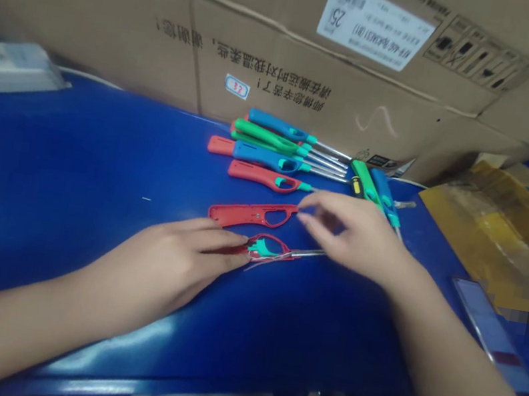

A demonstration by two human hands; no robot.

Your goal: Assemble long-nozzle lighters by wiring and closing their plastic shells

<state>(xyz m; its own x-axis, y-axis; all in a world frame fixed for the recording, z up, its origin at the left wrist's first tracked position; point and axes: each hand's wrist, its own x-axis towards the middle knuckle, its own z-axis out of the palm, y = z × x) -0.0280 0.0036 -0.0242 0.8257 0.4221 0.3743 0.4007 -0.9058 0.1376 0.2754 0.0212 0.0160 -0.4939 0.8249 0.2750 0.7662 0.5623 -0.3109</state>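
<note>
My left hand (184, 255) is closed around the handle end of an opened red lighter (280, 255), a long-nosed utility lighter. Its teal trigger (264, 246), thin wires and part of its metal tube are exposed, while the handle is hidden under my fingers. Just beyond it lies the loose red lighter shell half (241, 213), hollow side up. At the narrow tip of that shell, the thumb and forefinger of my right hand (354, 237) come together in a pinch. The right wrist and palm hang over the metal tube's far end.
Several assembled lighters (264, 156) in blue, green and red lie behind, with two more (384, 191) and a black-and-yellow tool (356, 186) to their right. A large cardboard box (123, 12) borders the blue table (41, 201). A yellow package (482, 228) and a phone (487, 323) are at right.
</note>
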